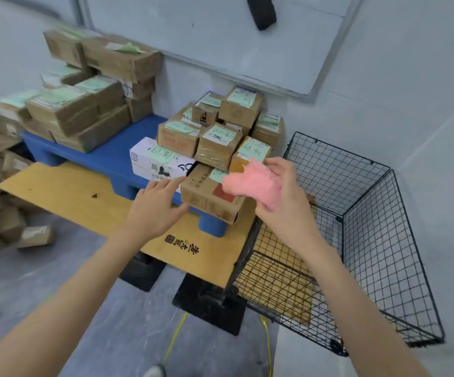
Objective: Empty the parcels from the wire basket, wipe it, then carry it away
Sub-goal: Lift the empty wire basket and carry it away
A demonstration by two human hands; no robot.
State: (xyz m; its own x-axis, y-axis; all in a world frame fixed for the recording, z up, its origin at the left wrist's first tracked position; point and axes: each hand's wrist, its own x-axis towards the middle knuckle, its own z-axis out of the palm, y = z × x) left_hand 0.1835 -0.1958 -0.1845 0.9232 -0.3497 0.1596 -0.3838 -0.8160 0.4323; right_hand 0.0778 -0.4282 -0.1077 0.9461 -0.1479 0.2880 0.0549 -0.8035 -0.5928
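The black wire basket [378,240] stands on the floor at the right against the wall, with no parcels in it, only a brown cardboard sheet [277,284] on its bottom. My right hand [283,197] holds a pink cloth [250,183] in front of the parcel stack [217,137], left of the basket. My left hand [155,208] is open, fingers out, its fingertips at the left side of the lowest brown parcel [206,197]. The parcels carry green labels and sit on a blue plastic pallet [106,153].
A second stack of brown boxes [84,104] stands on the pallet's left end. The pallet lies on a yellow wooden board [84,197] raised on black blocks [209,306]. Loose boxes [0,208] litter the floor at far left. A whiteboard [220,36] hangs on the wall.
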